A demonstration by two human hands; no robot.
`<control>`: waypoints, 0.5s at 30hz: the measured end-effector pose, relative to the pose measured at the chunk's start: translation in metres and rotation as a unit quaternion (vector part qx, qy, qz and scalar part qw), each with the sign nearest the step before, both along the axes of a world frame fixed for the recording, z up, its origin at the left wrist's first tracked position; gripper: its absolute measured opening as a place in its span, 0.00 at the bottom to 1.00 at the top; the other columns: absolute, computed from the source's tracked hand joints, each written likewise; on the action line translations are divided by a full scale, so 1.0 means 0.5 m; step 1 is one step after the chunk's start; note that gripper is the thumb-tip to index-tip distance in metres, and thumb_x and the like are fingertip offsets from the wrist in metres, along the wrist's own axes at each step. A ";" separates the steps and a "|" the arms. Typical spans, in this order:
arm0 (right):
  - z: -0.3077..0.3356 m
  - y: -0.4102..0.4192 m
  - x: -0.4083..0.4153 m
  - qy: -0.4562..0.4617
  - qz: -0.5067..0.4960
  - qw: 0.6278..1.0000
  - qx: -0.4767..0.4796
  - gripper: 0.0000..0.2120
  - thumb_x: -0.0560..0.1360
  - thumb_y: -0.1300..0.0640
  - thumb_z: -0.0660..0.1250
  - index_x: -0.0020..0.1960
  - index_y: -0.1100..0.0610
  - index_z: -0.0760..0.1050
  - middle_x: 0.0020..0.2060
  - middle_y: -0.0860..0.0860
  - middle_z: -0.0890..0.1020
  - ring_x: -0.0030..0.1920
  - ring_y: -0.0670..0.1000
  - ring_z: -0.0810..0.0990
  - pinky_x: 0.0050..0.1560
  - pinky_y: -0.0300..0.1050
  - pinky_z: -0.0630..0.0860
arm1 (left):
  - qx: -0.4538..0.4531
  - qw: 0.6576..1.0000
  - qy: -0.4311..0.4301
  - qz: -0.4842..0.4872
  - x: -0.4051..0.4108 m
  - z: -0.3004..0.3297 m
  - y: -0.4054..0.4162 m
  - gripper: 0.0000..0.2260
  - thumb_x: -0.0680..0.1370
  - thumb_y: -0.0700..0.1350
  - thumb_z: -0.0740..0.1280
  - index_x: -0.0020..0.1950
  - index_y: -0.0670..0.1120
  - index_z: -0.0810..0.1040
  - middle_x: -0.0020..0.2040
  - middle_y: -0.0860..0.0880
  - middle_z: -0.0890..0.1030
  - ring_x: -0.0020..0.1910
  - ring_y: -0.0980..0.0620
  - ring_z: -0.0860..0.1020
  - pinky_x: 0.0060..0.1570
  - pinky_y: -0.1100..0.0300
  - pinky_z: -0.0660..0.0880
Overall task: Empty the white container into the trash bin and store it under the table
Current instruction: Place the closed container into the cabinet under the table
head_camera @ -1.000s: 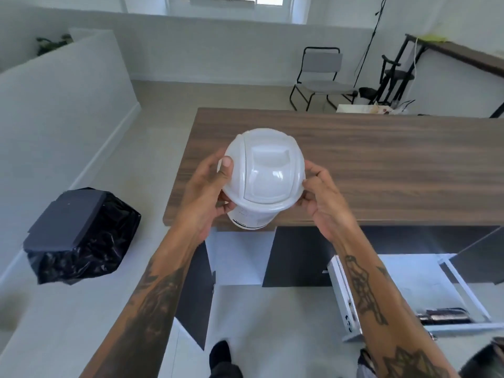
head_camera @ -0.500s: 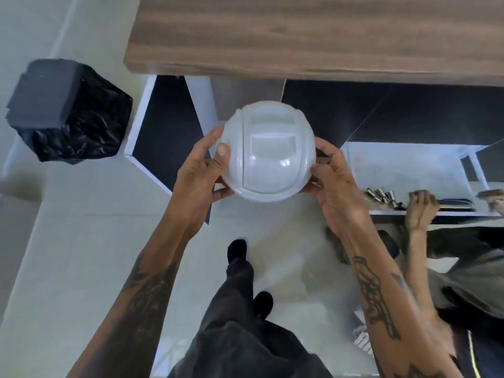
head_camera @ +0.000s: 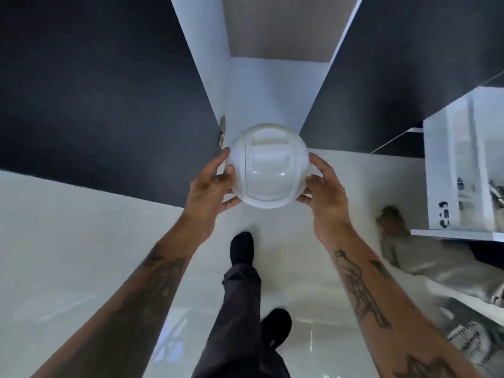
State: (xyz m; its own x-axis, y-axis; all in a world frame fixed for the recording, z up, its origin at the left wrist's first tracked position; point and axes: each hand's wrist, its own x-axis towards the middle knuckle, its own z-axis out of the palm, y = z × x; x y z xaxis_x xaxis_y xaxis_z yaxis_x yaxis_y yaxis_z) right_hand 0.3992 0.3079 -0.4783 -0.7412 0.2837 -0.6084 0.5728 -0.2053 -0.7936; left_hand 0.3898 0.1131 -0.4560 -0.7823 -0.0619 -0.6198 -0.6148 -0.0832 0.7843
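The white container (head_camera: 268, 166), a round bin with a domed swing lid, is seen from above at the centre of the head view. My left hand (head_camera: 211, 184) grips its left side and my right hand (head_camera: 324, 189) grips its right side. It hangs low over the floor at the mouth of the open white compartment (head_camera: 261, 85) under the table. Its body below the lid is hidden. The trash bin is out of view.
Dark cabinet panels stand left (head_camera: 103, 85) and right (head_camera: 403, 66) of the compartment. An open white drawer (head_camera: 463, 165) with small items juts out at right. Another person's hand (head_camera: 392, 216) and sleeve lie on the floor at right. My feet (head_camera: 241, 248) are below the container.
I have bent down with the container, bringing it from tabletop height down to the opening under the table. The tabletop and black trash bin have left the view.
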 end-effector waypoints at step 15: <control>-0.467 -0.064 -0.510 0.051 -0.098 0.991 0.076 0.24 0.79 0.69 0.53 0.68 0.53 0.76 0.48 0.54 0.74 0.46 0.54 0.74 0.57 0.58 0.79 | -0.100 0.986 0.074 0.109 -0.495 -0.479 0.069 0.19 0.83 0.44 0.56 0.72 0.53 0.74 0.72 0.52 0.75 0.70 0.51 0.73 0.66 0.49 0.75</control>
State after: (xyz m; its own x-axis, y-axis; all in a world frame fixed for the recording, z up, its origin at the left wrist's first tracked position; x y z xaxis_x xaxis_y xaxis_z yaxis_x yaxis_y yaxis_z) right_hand 0.1441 0.2759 -0.7117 -0.7177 0.5109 -0.4732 0.4493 -0.1793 -0.8752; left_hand 0.1423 0.1477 -0.6955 -0.8182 -0.3482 -0.4576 -0.4767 -0.0342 0.8784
